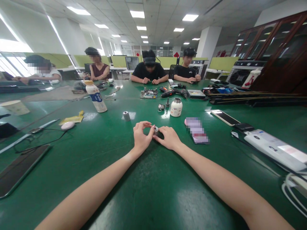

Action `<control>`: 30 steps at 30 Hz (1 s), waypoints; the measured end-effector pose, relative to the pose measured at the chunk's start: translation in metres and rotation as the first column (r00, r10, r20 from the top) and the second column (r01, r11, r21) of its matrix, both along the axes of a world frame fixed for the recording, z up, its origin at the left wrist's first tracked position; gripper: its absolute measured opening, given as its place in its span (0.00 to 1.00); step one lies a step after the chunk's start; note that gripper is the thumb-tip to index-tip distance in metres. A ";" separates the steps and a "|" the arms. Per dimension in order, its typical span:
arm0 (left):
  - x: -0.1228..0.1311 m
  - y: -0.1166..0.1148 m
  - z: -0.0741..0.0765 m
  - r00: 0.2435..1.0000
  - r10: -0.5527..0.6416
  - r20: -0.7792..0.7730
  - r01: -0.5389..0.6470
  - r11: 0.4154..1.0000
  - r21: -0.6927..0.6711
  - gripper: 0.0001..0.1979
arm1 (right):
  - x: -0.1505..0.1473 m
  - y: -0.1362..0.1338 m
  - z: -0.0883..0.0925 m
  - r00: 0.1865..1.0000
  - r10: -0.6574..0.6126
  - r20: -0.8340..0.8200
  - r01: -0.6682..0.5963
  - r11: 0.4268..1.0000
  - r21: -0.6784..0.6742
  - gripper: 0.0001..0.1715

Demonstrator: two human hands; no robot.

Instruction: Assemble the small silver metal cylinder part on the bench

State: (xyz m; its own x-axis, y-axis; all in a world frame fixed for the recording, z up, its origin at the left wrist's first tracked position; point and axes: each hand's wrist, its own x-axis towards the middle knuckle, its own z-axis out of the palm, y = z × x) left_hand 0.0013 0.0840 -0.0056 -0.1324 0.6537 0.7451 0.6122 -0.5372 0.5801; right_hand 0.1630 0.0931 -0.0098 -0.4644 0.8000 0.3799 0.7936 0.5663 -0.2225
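A small grey metal cylinder stands upright on the green table between my two hands. My left hand has its thumb and fingertips at the cylinder's top and left side. Against the right side, the thumb and index finger of my right hand close around it. Fingers hide much of its body. A second grey cylinder stands apart, beyond my left hand. Past my right hand sits a white patterned bottle with a bare metal mouth. Beside it are a dark stemmed piece and a small shiny metal part.
Right of my hands lies a phone, with another phone farther off. A drink bottle stands at left, near a pink mouse. A circuit board and power drill lie ahead. Several people sit across the table.
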 end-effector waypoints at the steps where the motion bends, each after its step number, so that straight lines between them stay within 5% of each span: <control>1: 0.000 0.000 0.000 1.000 0.004 -0.003 -0.004 1.000 0.000 0.08 | 0.000 0.000 0.000 1.000 -0.002 0.000 0.002 1.000 0.001 0.21; 8: 0.002 -0.002 0.002 0.995 -0.070 -0.067 0.068 0.997 -0.029 0.07 | -0.001 0.000 -0.001 1.000 -0.001 -0.001 0.001 1.000 0.016 0.21; 13: -0.004 0.004 0.005 0.996 0.092 -0.003 -0.092 0.996 0.004 0.07 | -0.001 -0.001 0.000 1.000 -0.007 -0.012 0.008 1.000 0.013 0.22; 17: -0.017 0.011 0.005 0.969 0.224 -0.103 -0.243 0.943 -0.230 0.08 | -0.001 -0.001 0.001 1.000 -0.013 -0.020 0.013 1.000 0.009 0.22; 21: -0.023 0.014 0.000 0.959 0.191 -0.211 -0.268 0.854 -0.446 0.08 | -0.001 -0.001 0.000 1.000 -0.012 -0.022 0.012 1.000 0.010 0.23; 30: -0.029 0.027 -0.019 0.988 0.131 -0.077 -0.146 0.960 -0.239 0.11 | -0.001 -0.001 0.000 1.000 -0.016 -0.012 0.016 1.000 0.022 0.23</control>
State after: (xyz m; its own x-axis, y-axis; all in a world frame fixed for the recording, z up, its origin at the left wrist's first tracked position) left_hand -0.0274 0.1113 -0.0249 -0.1945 0.7945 0.5753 0.7085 -0.2918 0.6425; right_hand 0.1620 0.0919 -0.0095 -0.4468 0.7988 0.4029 0.8000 0.5583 -0.2196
